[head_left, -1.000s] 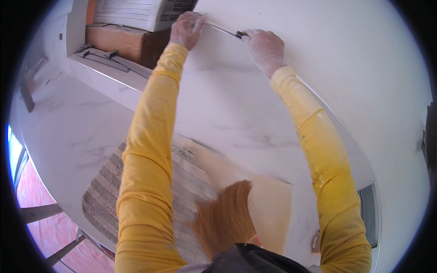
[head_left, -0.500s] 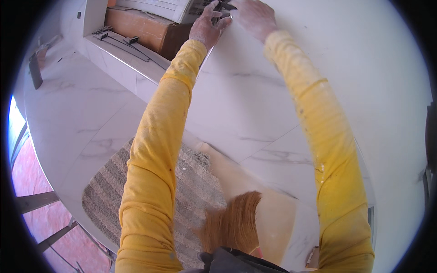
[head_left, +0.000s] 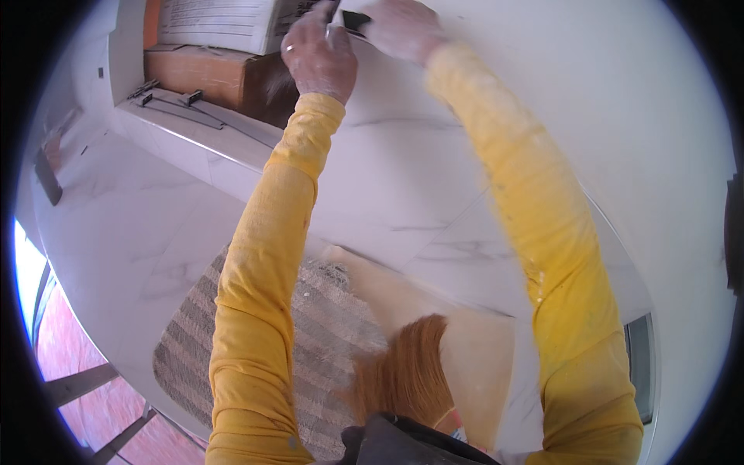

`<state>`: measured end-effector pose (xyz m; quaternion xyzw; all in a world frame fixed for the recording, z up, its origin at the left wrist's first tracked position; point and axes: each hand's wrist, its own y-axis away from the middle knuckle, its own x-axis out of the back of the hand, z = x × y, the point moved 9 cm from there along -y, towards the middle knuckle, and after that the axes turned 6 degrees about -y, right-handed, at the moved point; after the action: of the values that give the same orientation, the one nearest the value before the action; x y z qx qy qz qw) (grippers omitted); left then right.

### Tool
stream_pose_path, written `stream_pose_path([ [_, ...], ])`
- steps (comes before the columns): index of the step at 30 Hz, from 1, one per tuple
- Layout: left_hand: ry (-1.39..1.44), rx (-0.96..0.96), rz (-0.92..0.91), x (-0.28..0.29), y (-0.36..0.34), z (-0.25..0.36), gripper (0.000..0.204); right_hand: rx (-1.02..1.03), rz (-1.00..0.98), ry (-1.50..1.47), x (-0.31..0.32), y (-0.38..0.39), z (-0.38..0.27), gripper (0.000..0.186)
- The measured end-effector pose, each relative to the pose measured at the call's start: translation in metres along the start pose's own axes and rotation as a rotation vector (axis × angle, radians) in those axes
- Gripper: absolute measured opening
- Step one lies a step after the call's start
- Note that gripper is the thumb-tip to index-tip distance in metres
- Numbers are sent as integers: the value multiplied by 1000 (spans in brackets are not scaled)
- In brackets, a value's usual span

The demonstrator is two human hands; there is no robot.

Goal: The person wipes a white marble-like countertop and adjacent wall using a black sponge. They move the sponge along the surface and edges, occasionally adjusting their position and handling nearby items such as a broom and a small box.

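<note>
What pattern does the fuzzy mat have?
The mat has stripes, lighter and darker greyish ones. It shows best in the head view.

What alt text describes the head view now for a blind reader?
A person's left hand and right hand, in yellow sleeves, are close together at the top, the right holding a small dark object. Below are a striped mat and brown bristles; upper left, a cardboard box.

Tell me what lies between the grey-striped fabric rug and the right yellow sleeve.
The head view shows brown broom bristles, then a beige sheet, then white marbled tile.
</note>
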<state>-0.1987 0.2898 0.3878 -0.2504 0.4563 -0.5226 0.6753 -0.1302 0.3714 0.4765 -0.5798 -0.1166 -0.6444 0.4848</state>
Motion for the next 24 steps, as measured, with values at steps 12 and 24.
stream_pose_path([
  [12,115,-242,-624,-57,49,102,25,-254,114,-112,47,266,280,42],
  [24,144,-265,-395,-51,72,106,17,104,274,342,44,96,106,35],
])
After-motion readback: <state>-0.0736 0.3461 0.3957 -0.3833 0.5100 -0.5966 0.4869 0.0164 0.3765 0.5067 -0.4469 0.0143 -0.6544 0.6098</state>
